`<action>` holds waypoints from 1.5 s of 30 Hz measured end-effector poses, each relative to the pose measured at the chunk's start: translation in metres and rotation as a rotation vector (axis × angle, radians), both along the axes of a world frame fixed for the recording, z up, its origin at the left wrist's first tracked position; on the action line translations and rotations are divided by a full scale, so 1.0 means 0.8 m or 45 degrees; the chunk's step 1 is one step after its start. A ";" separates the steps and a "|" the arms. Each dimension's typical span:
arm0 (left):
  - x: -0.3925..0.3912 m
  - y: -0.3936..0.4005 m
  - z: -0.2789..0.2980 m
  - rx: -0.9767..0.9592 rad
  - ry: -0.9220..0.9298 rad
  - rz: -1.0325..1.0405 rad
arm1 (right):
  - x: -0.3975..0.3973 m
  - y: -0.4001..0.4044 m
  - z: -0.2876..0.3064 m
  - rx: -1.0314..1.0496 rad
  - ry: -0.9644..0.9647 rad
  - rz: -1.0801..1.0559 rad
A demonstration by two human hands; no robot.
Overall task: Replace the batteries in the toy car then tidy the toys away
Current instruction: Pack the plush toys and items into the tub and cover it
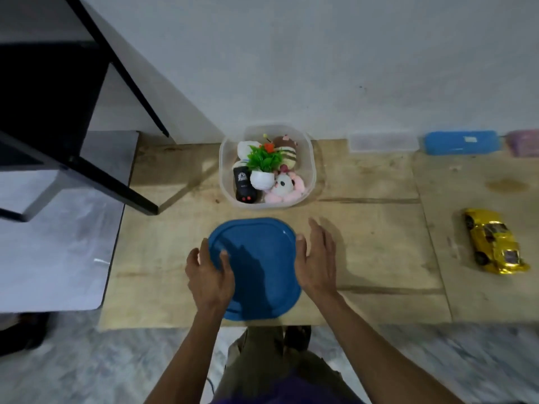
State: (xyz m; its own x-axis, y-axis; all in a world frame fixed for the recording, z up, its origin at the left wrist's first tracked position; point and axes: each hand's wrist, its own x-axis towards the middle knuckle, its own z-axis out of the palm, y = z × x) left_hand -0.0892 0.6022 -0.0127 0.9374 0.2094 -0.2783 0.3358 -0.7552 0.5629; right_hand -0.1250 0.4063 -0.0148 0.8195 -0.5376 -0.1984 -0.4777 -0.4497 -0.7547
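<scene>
Both hands sit at the blue lid (256, 269), nearest to us on the counter (379, 258). We note the left hand (208, 277) curled over the lid's left rim, thumb on the upper face and fingers wrapped round the edge, so it appears to have hold of it. The right hand (316, 258) lies open and flat against the right rim, fingers extended, touching or just beside the edge; we cannot tell whether it grips.

We judge the lid to be thin moulded plastic: light, slightly flexible, smooth and somewhat slippery on its face. The raised rim is the sound place to take hold, on two opposite sides, so that it does not bow or slide.

Beyond the lid stands the clear tub (310, 170), uncovered and nearly full. It holds a black remote (244, 185), a small potted plant (264, 167) and soft toys, among them a pink and white plush (287, 186). The plush will compress; the plant stands proud of the rest and may foul the lid when pressed down.

Well apart to the right lies the yellow toy car (495, 242), on the counter and outside the tub. We judge it rigid, light and glossy, best taken across the body at mid-length, not by the wheels.

Against the wall sit a clear box (382, 142) and a blue case (462, 142).
</scene>
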 end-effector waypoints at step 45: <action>0.225 -0.104 0.054 0.021 -0.053 -0.114 | 0.207 -0.059 0.052 -0.104 -0.069 -0.064</action>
